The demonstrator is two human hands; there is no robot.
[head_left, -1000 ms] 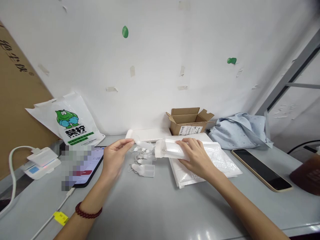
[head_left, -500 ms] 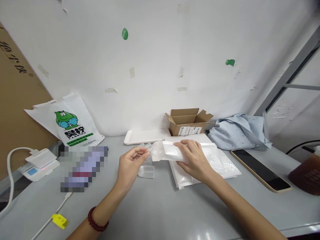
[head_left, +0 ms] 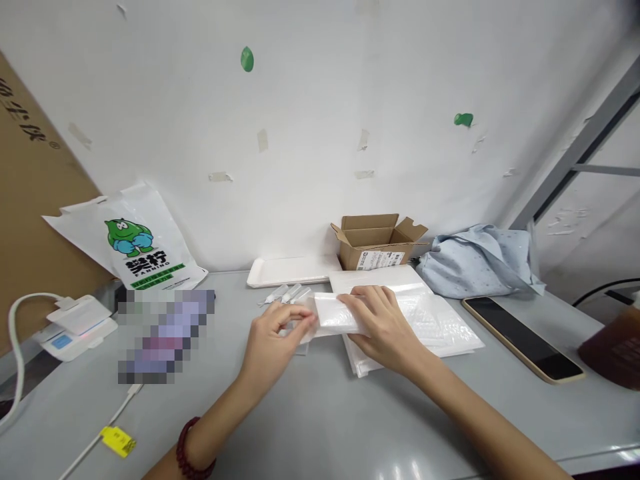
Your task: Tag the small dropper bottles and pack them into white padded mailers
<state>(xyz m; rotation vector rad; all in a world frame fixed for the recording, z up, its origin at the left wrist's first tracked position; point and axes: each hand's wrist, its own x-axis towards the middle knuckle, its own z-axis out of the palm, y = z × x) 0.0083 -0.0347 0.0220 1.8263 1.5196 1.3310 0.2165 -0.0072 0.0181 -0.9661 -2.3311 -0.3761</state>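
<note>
A folded white plastic bag [head_left: 340,315], partly see-through at its left end, is held between my hands over the table. My right hand [head_left: 385,325] is wrapped around its right part from above. At the left end, my left hand [head_left: 277,337] is closed in a pinch on the thin, clear edge. Just behind the left fingers lie several small clear plastic pieces [head_left: 289,293]. Another clear piece is partly hidden beneath that hand. Under and behind my right hand is a stack of white plastic mailers [head_left: 440,327].
Behind stand an open cardboard box [head_left: 375,240] and a flat white tray [head_left: 293,270]. A light blue cloth [head_left: 480,263] and a phone [head_left: 523,340] lie right, near a dark drink container [head_left: 613,350]. Left are a printed white bag [head_left: 135,240], a blurred purple item [head_left: 167,333] and a white cable [head_left: 83,460].
My left hand has moved right, from the small clear pieces to the bag's left end, and pinches it there. The right hand stays on the bag, which has dipped slightly.
</note>
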